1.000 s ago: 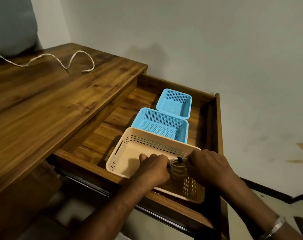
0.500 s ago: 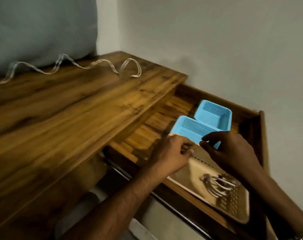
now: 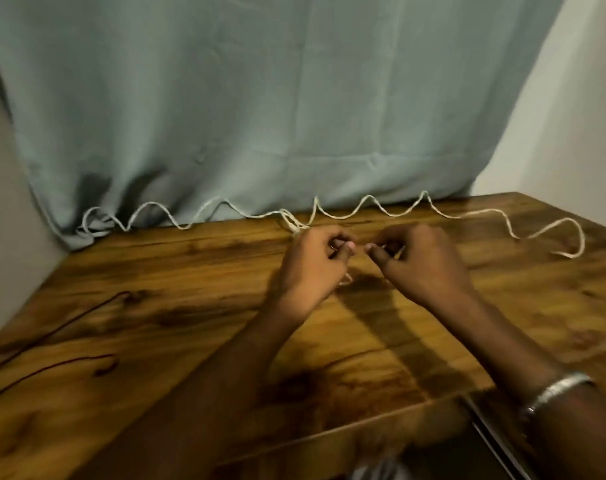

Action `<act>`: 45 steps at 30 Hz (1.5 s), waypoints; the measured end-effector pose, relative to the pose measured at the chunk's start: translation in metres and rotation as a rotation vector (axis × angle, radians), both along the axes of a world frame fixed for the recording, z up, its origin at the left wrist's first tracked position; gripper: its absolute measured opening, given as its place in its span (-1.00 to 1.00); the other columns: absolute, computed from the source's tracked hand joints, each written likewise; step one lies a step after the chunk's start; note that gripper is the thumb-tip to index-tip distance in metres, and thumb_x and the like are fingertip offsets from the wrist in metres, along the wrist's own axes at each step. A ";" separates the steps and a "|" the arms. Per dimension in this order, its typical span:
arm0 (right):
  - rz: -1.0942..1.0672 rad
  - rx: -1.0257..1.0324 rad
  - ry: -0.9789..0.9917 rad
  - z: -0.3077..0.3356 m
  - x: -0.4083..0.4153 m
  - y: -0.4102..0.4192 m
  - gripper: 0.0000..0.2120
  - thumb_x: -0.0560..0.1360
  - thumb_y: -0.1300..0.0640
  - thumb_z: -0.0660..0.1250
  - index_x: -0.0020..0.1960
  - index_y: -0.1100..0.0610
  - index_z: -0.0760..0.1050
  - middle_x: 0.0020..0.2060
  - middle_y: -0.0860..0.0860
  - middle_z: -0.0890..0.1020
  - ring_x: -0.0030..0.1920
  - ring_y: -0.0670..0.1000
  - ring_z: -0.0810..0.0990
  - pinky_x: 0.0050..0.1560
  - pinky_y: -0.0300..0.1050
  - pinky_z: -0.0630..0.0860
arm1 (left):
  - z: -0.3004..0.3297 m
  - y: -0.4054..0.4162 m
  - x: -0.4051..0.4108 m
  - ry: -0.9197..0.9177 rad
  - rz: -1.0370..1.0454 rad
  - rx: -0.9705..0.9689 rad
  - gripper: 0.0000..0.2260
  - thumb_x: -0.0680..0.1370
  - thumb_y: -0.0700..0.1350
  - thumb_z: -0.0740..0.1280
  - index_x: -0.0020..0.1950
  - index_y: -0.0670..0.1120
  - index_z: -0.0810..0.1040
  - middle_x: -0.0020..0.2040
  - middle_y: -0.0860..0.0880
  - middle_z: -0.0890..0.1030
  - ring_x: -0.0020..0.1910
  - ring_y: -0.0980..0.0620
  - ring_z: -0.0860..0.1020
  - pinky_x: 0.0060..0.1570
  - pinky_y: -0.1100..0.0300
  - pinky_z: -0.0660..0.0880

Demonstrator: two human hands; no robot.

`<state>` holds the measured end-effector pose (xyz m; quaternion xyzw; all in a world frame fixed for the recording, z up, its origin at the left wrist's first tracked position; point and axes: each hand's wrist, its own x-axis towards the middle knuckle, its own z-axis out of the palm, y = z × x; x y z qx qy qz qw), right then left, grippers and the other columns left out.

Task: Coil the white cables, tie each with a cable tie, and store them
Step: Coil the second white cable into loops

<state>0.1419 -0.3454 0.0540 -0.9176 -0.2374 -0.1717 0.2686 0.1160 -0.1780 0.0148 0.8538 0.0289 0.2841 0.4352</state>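
White cable [image 3: 370, 202] wavy along desk [image 3: 156, 306] back edge, left hand [image 3: 312, 261] and right hand [image 3: 419, 261] pinching it

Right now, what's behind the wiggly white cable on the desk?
Behind the white cable hangs a pale green curtain, its hem resting on the wooden desk. Whatever is behind the curtain is covered, except bare wall at the sides.

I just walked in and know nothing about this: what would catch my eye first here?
Two hands, left and right, meet at mid-desk, fingers curled as if pinching something small. Behind them a white cable snakes in waves along the back edge of the wooden desk, under a pale green curtain.
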 end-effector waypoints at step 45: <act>0.483 0.350 0.345 -0.110 0.065 0.191 -0.79 0.58 -0.07 0.30 -0.07 -0.04 0.68 -0.23 -0.04 0.73 -0.19 0.01 0.72 -0.13 0.24 0.65 | -0.073 0.138 -0.011 -0.145 -0.107 -0.176 -0.78 0.68 -0.03 0.20 0.00 -0.07 0.60 -0.10 0.02 0.64 -0.05 0.06 0.62 -0.03 0.27 0.52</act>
